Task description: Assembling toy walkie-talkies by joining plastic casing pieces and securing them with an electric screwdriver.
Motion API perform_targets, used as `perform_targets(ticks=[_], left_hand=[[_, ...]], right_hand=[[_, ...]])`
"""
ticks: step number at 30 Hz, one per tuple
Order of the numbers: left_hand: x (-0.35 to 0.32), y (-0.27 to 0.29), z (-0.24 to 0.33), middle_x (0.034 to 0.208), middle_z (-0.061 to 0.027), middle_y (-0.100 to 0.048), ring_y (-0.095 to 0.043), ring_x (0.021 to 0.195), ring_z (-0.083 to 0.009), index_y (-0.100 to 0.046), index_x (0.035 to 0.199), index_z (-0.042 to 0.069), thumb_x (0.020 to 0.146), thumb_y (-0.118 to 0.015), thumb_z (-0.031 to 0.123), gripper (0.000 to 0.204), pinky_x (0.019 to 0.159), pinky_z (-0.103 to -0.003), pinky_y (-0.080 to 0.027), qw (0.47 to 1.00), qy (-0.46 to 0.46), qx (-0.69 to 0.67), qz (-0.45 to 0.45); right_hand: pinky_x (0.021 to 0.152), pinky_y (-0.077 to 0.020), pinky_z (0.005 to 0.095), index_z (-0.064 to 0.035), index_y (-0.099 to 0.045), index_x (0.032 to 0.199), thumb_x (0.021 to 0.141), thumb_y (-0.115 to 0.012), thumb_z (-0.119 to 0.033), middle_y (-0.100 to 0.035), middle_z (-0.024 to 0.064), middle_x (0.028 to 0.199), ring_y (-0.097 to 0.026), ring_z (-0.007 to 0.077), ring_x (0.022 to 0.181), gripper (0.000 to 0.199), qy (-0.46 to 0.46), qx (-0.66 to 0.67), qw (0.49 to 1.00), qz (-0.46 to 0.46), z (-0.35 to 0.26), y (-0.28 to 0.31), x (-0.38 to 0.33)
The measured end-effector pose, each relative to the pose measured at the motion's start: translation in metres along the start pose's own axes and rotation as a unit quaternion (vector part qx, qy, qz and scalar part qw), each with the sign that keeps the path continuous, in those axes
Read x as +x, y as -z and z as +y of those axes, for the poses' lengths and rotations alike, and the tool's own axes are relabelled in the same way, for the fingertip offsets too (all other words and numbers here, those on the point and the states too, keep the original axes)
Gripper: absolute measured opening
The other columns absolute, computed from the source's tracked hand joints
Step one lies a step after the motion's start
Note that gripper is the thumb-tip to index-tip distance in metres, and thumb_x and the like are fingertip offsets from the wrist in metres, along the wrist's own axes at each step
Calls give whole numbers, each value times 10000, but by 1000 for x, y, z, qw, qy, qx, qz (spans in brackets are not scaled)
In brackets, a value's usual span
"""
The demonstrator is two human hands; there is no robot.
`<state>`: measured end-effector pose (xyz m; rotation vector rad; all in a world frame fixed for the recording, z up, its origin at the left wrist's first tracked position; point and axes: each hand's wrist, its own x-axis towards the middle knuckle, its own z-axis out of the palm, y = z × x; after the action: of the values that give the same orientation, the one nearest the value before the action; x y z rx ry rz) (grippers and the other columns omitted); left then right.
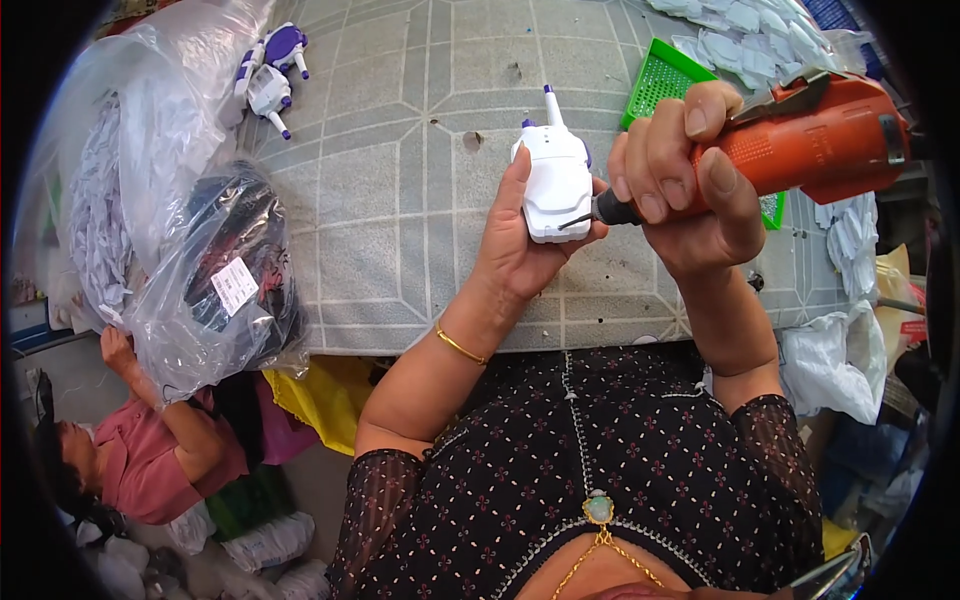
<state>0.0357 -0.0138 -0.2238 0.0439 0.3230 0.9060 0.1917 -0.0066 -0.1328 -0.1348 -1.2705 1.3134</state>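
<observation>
A worktable (400,200) covered with a grey cloth in a tile pattern fills most of the view. On its left edge lie two clear plastic bags — a large one (110,170) stuffed with pale parts and a smaller one (225,280) of dark parts bearing a white label. At the table's far right sits one green perforated tray (660,80), with a heap of loose white plastic pieces (760,40) spread beyond it and down the right side. One orange powered screwdriver (810,140) is gripped in the right hand (690,190), fingers wrapped tight round its body, its dark bit touching the lower edge of a white toy shell (555,180). That shell, one piece with a small purple-tipped peg sticking up, sits above the middle of the table, cradled in the left hand (520,240), whose fingers curl behind it with the thumb along its left side. One finished white-and-purple toy (270,75) lies at the far left — well apart from the hands. Below the table edge, at lower left, another person in a pink top (150,450) reaches up to the smaller bag.
</observation>
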Motion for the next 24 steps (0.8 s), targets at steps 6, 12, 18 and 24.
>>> perform_targets(ticks=[6,12,18,24], left_hand=[[8,7,-5,1176,-70,-665,-654,1066,-243,-562,1308,151,977,-543,546,515,874,-487,-565,993,-72,50,78],[8,9,-11,1236,-64,-633,-605,1152,-237,-533,1338,126,965,-561,496,526,967,-434,-503,991,-86,48,89],[10,8,-12,1211,-81,-642,-623,1122,-244,-530,1323,98,969,-549,461,508,925,-400,-527,977,-162,138,19],[6,8,-3,900,-169,-663,-668,636,-267,-559,1175,60,961,-528,477,470,498,-359,-535,990,-78,107,55]], right_hand=[[558,-433,300,-123,-397,944,936,-648,-143,-457,3,644,-461,112,510,252,-26,-180,983,-2,7,-15,-6],[514,-445,265,-90,-399,935,888,-638,-30,-486,37,663,-472,113,510,251,-47,-237,968,-69,13,-27,5],[499,-438,257,-67,-415,875,861,-630,2,-492,55,656,-492,122,536,226,-50,-315,943,-92,10,-34,-1],[634,-414,301,-118,-445,867,988,-566,-204,-413,-17,661,-445,112,569,191,7,-48,987,152,-8,-10,5]])
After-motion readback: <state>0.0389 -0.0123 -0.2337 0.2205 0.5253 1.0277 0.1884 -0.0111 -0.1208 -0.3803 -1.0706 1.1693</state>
